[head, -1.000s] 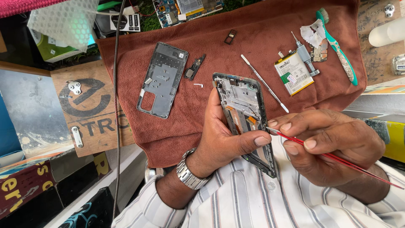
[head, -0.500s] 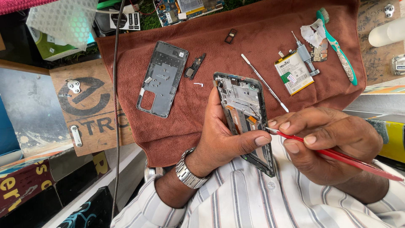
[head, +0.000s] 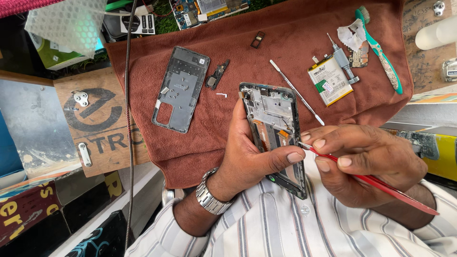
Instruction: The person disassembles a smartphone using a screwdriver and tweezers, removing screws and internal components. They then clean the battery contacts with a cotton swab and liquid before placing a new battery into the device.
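hands (head: 304, 157), opened phone (head: 272, 123), red tool (head: 376, 183)

towel (head: 200, 138): brown fuzzy cloth | watch (head: 209, 197): shiny metal | board (head: 102, 121): worn wood

2 hands (head: 247, 157), 1 opened phone (head: 272, 119), 1 battery (head: 329, 80), 1 toothbrush (head: 381, 50)

The fuzzy rust-brown cloth mat (head: 190, 147) is plain all over, and on it sit a dark grey plastic back cover (head: 181, 88), a white-and-yellow flat battery (head: 329, 79) and a teal-handled toothbrush with pale bristles (head: 382, 52). The opened phone frame (head: 273, 128) is black-edged with silvery plates and a bit of orange ribbon, and the thin tool (head: 376, 182) is bright red. Shirt sleeve (head: 266, 228) is white with grey and reddish stripes, wristwatch band (head: 209, 197) is steel silver.
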